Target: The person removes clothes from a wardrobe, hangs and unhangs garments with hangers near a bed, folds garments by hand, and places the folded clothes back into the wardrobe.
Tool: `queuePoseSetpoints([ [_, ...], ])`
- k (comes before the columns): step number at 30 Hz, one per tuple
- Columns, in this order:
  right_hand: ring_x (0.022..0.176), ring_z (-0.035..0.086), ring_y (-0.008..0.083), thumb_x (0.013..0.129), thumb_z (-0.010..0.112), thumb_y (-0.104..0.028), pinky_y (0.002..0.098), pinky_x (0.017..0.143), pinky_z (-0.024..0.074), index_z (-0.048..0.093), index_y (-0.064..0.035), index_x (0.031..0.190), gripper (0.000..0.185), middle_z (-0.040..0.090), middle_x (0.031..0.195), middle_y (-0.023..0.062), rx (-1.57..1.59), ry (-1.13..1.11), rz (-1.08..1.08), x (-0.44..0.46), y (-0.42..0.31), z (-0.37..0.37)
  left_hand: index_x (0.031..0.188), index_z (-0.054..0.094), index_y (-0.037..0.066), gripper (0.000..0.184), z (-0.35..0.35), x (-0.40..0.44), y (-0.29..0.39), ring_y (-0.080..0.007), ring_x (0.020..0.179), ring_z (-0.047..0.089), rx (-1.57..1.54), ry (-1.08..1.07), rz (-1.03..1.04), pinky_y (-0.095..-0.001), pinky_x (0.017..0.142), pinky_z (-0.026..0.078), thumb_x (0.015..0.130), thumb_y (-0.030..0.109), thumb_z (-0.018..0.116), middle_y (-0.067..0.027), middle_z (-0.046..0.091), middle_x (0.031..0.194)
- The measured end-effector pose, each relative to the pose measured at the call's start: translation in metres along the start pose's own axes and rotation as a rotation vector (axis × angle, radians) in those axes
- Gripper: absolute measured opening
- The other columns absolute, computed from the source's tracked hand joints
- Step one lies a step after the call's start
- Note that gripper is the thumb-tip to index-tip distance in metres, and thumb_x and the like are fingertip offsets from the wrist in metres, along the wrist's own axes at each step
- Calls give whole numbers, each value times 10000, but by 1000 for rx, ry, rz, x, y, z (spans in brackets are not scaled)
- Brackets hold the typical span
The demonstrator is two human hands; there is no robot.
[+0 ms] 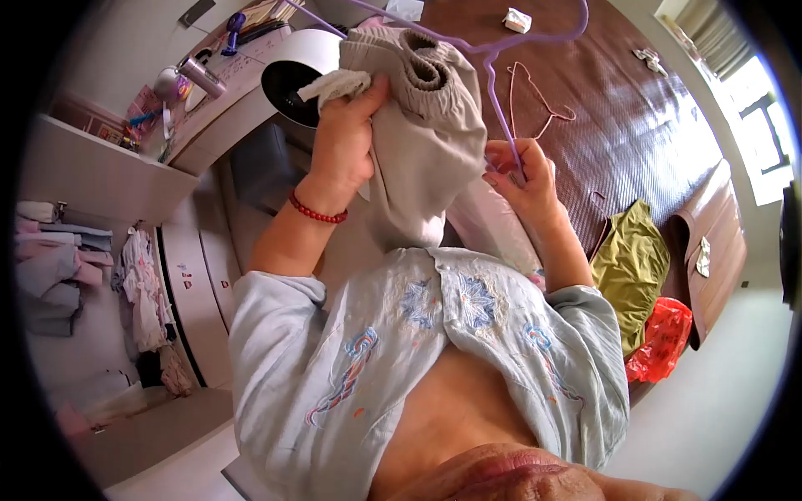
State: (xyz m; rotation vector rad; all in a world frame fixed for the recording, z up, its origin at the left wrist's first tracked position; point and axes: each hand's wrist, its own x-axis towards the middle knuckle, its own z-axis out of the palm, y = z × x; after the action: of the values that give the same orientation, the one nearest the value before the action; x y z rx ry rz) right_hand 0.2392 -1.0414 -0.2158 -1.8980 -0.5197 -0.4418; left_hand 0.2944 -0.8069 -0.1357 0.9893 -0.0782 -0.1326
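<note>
Before the embroidered shirt point(376, 280), the left hand point(347, 138) is clutching beige elastic-waist pants point(426, 154) by one side, the right hand point(528, 175) is pinching a purple hanger point(489, 52), with the crumpled waistband point(422, 102) maybe snagging or slipping, since one hand alone seems to be gripping it.
</note>
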Motion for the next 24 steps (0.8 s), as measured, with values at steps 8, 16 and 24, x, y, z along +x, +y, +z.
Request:
queuePoseSetpoints([
  [8,727,611,300,770,605,42,355,616,496,515,24,1007,254,620,941,155,-216,-120,-451,11,-18,-19,966,590,-15,170,5,11,10,-145,757,602,182,-58,111,-286,687,503,868,123,588,-75,614,925],
  [16,757,606,340,774,579,75,360,642,488,527,39,991,226,596,891,181,-35,-267,-365,11,-25,-17,1087,592,24,321,22,33,16,-181,775,576,191,-460,223,-331,709,473,869,259,614,-65,614,843],
  [24,916,600,339,728,525,112,338,751,497,585,-24,994,304,494,1199,207,32,-389,-330,12,-21,-14,1034,591,20,298,31,82,53,-220,851,639,-169,-259,34,-324,790,526,933,281,490,-104,652,943],
])
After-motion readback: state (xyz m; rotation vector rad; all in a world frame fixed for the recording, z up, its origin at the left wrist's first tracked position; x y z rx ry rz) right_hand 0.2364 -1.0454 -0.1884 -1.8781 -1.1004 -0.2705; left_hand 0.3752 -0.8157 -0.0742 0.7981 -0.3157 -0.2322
